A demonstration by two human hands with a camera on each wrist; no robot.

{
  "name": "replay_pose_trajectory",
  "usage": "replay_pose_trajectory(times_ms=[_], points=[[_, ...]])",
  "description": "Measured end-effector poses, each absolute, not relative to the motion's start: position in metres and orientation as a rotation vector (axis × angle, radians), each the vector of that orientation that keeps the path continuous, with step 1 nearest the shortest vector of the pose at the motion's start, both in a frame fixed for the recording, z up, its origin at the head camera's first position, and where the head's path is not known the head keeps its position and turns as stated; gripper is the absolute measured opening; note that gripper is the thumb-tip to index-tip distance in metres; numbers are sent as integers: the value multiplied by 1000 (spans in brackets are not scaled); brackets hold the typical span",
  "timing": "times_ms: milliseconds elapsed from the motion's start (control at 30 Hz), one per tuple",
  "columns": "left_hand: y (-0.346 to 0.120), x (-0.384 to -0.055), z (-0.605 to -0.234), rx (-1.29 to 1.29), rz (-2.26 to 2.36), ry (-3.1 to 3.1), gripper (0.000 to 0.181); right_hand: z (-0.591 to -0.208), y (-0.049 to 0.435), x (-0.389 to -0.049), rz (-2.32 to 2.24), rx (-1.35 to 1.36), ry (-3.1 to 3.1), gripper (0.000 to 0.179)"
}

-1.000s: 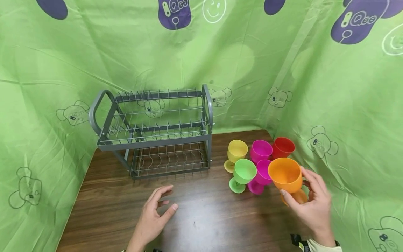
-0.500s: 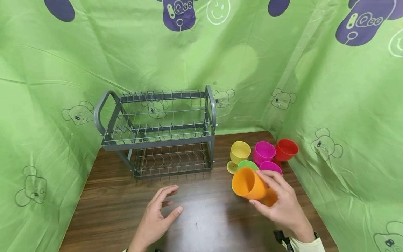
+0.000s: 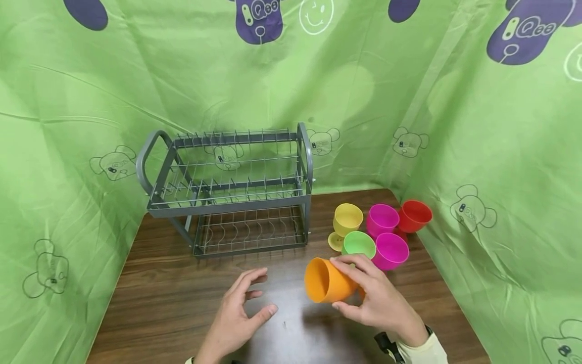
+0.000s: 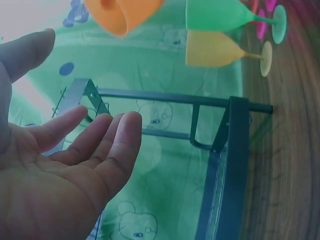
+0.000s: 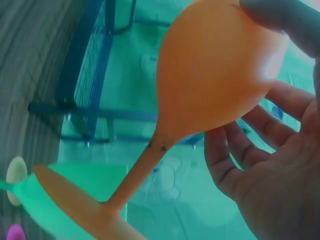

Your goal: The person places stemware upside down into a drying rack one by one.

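Observation:
My right hand (image 3: 375,298) grips an orange goblet (image 3: 328,280) by its bowl, thumb on one side and fingers on the other. The goblet is tilted, its mouth facing left toward my other hand; in the right wrist view its stem and foot (image 5: 82,205) slant down to the left. My left hand (image 3: 238,316) holds nothing, its fingers relaxed and thumb apart, a short way left of the goblet's mouth. Just behind the orange goblet stands a green goblet (image 3: 359,244), its lower part hidden by the goblet and my right hand.
A grey two-tier dish rack (image 3: 229,205) stands at the back left of the wooden table (image 3: 150,303). To its right are a yellow goblet (image 3: 347,219), two magenta goblets (image 3: 383,220) and a red goblet (image 3: 415,216). Green printed cloth (image 3: 354,101) hangs around the table.
My right hand has carried the orange goblet leftward from the right of the group, tipping its mouth to the left. My left hand has shifted slightly right.

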State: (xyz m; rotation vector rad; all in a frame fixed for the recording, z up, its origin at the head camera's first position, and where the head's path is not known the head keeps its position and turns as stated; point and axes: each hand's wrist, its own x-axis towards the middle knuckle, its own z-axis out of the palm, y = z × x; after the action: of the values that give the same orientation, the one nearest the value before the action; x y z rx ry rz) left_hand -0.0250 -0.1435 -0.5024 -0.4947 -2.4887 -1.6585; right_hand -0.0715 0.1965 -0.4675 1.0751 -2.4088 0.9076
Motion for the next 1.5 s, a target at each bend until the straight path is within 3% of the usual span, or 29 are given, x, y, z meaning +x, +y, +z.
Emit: replay_pose_trajectory(times_ms=[600,1233,1500], points=[[-118,-25,-505,-645,-1744,-2455,98,-481,156,-73,875,1316,-2495,85],[-112,-19,-509,-343,-1841,-2519,81,-487,138,-77,776,1374,-2499,81],[-113,-20,-510,-289,-1888,-2477,78,-480,137,-72,843,1314,-2375,71]])
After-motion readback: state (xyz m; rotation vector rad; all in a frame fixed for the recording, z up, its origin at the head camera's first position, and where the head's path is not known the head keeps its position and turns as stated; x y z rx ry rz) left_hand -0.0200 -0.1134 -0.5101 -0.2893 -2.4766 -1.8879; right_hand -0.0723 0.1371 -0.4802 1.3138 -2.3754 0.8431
